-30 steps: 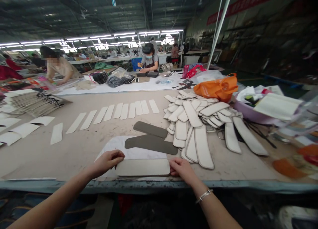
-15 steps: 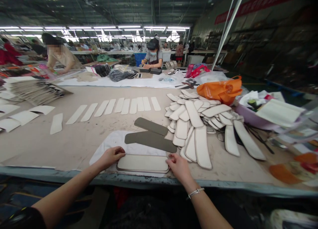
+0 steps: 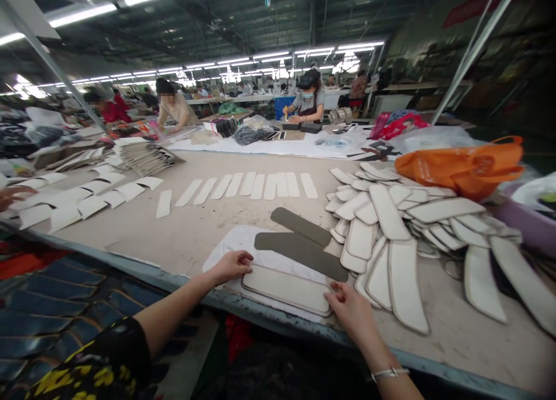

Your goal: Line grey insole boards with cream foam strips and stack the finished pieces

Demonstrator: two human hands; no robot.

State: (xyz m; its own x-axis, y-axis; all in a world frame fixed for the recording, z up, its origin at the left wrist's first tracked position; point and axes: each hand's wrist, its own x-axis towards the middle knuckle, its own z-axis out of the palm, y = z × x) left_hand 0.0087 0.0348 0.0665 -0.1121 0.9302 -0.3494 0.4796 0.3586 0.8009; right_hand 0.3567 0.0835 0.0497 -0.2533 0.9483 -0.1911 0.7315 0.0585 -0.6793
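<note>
A long off-white panel (image 3: 284, 291) with rounded corners and a dark edge lies flat at the table's near edge, on what looks like another panel. My left hand (image 3: 232, 265) is closed, fingertips pinched at its upper left corner. At the right end, the thumb and fingers of my right hand (image 3: 350, 307) pinch the panel's edge. A white cloth (image 3: 226, 246) is spread underneath. Just beyond the panel lie a large olive-grey panel (image 3: 299, 254) and a smaller olive-grey piece (image 3: 300, 225), partly overlapping.
A loose heap of edged white panels (image 3: 406, 278) lies to the right, with an orange bag (image 3: 460, 165) behind it. Thin white strips (image 3: 257, 186) form a row across the table (image 3: 130, 238). More pale pieces (image 3: 65, 212) lie left, near another person's hand (image 3: 15, 196). Several people work beyond.
The camera has turned left, so the scene sits farther right and more of the left side shows. Both hands stay at the panel's ends, with little visible movement relative to it.
</note>
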